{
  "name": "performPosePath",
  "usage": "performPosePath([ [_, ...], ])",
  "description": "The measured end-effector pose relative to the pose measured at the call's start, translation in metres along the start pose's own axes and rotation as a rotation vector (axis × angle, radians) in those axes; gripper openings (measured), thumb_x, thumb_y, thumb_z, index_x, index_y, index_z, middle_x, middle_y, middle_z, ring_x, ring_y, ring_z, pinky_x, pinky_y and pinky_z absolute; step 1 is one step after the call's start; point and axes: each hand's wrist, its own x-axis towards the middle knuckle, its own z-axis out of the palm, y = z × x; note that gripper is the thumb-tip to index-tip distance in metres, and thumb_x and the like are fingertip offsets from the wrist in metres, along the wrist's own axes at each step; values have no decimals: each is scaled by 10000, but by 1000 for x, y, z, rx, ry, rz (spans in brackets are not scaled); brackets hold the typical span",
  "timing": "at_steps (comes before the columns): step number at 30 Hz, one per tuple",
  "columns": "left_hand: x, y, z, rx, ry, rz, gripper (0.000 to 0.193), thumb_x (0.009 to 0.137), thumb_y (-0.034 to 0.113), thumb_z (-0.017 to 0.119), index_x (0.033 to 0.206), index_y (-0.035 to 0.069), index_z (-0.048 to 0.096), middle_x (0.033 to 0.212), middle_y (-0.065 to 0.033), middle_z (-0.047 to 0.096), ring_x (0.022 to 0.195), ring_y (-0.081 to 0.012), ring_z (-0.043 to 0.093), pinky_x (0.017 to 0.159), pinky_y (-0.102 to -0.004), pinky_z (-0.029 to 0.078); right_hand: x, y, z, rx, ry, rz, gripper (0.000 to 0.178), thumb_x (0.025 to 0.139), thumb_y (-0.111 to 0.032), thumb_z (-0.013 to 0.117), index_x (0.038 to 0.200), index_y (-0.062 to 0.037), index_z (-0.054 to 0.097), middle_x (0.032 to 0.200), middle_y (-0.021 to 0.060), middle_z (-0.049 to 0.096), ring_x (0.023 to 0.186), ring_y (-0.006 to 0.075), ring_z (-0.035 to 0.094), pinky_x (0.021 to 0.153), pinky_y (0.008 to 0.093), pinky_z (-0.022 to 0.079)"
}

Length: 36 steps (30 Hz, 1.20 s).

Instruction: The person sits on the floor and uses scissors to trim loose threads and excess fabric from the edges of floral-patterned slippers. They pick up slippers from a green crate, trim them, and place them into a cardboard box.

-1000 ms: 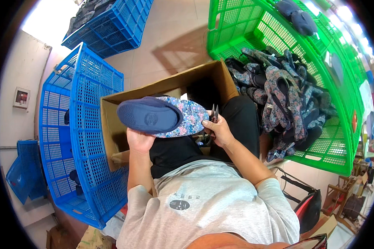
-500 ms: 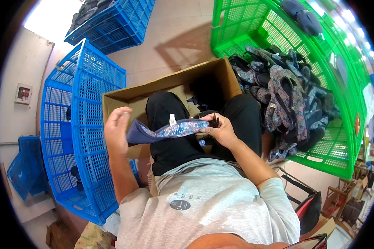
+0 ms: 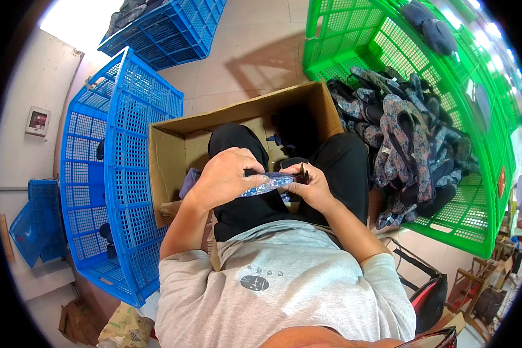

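Above my lap is a fabric slipper (image 3: 267, 185), dark blue outside with a blue and white flowered side. My left hand (image 3: 225, 176) is closed over its left part and hides much of it. At its other end, my right hand (image 3: 311, 185) pinches the slipper between thumb and fingers. Dark pointed blades, apparently thread snips (image 3: 303, 171), stick up from the same right hand; their handle is hidden in my grip. Beyond my left wrist, a bluish-purple piece of cloth (image 3: 189, 183) shows in part.
An open cardboard box (image 3: 167, 145) stands around my knees, dark items inside. To the right, a green crate (image 3: 464, 229) lies with a heap of flowered slippers (image 3: 409, 136). Blue crates (image 3: 136, 174) stand at the left and far left. A black and red bag (image 3: 430, 298) sits behind my right elbow.
My left hand has come in from the left, from being apart from the slipper to closing on it. The slipper's left end and white tag are now covered. My right hand keeps its hold.
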Motion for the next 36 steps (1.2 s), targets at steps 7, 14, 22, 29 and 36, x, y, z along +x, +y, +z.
performPosePath([
  [7,2,7,13,-66,59,17,136,733,112,755,850,44,743,818,-104,663,840,-278,616,773,-372,472,-5,5,2,-257,-1,-1,265,837,-13,749,1081,-9,646,993,22,662,841,56,619,752,220,514],
  [14,7,6,27,7,152,113,66,754,74,706,790,27,678,791,-111,625,818,-290,587,763,-389,455,-7,13,5,-224,32,1,318,810,11,763,1101,-16,636,990,7,652,837,52,603,753,217,505],
  [22,9,-5,31,-296,165,-78,74,836,77,678,834,9,648,766,-75,593,707,-184,574,655,-309,451,-8,0,-5,15,-49,94,343,828,-20,760,1146,-21,632,1034,7,656,891,60,600,794,232,501],
  [29,10,-15,34,-538,96,-281,82,900,74,655,850,13,635,791,14,588,725,-69,534,654,-243,443,-2,-11,-20,15,-124,105,297,920,-113,684,1193,-10,626,1058,18,672,928,78,612,845,248,498],
  [36,13,-29,44,-777,107,-293,69,923,74,634,889,16,621,807,13,594,725,-73,532,673,-233,452,8,-26,-29,-135,-38,281,317,1012,-270,555,1211,-35,629,1061,43,680,945,86,630,681,218,488],
])
